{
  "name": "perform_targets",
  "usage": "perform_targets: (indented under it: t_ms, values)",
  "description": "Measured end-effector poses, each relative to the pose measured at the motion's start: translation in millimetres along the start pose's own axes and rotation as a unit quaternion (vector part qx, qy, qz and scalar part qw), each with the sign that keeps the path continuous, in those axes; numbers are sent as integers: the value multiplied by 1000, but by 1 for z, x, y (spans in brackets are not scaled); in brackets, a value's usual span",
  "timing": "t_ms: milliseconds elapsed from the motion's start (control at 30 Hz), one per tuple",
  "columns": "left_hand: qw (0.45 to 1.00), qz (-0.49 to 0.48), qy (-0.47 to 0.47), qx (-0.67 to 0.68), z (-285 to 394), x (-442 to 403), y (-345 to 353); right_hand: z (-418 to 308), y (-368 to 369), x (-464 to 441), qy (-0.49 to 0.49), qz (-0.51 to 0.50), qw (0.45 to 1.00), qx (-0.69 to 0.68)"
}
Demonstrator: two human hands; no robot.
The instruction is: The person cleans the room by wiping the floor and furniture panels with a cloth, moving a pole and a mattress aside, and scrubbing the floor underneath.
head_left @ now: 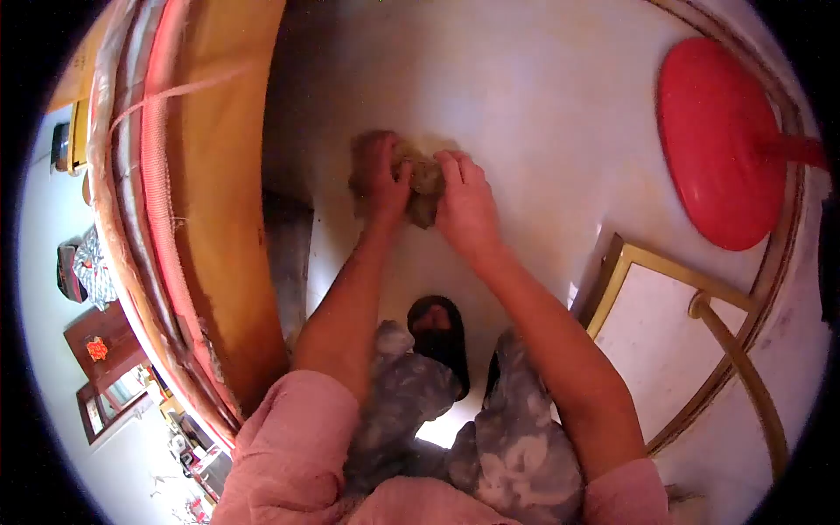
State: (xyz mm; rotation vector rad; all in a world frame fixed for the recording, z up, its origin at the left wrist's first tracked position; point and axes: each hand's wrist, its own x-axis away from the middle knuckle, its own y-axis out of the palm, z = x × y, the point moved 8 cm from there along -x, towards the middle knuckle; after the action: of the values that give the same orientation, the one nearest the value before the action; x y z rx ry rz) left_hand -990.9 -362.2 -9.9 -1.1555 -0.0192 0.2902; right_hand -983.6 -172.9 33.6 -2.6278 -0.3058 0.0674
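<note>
A crumpled brownish-yellow cloth (426,179) lies bunched on the pale floor, low in front of my feet. My left hand (388,185) presses into its left side with fingers curled, and the fingers are somewhat blurred. From the right, my right hand (465,194) grips the cloth's edge with bent fingers. Both hands are close together, with part of the cloth showing between them. The underside of the cloth is hidden.
On the left stands a wooden bed side (214,201) with a red-edged mattress (156,157). A red round base (722,144) is at upper right, and a yellow-framed piece (669,262) at lower right. My dark shoe (442,341) is below the cloth.
</note>
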Motion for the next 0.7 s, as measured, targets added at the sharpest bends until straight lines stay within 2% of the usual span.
perform_targets:
  t_ms: [33, 133, 233, 300, 367, 400, 467, 533, 567, 633, 700]
  values:
    - [999, -19, -33, 2, -17, 4, -1, 0, -6, 4, 1, -12, 1000, -6]
    - [955, 131, -232, -129, -79, 49, -22, -3, -10, 13, -15, -37, 999, -30]
    - [963, 84, -208, -150, -31, 77, -11, -6, 3, 13, -68, -47, 996, -31]
    - [980, 71, -152, -105, 11, 97, 18, -12, 11, 17, -108, -66, 992, 1]
    - [991, 41, -126, 17, 41, 123, 70, 9, 2, 23, -129, -51, 985, 106]
    - [996, 58, -68, 12, 87, 120, 52, 21, -9, 24, -145, -44, 976, 159]
    - [1000, 29, -3, -5, 143, 99, 28, 37, -44, 24, -91, -69, 970, 213]
    - [997, -77, 11, -20, 153, 86, 40, 41, -64, 15, -120, -52, 956, 264]
    - [994, -98, 45, -23, 156, 78, 43, 43, -69, 16, -128, -43, 948, 288]
    - [982, -145, 120, -23, 153, 55, 50, 41, -72, 5, -118, -78, 959, 247]
    - [976, -171, 131, -2, 145, 50, 48, 38, -73, 1, -108, -99, 957, 249]
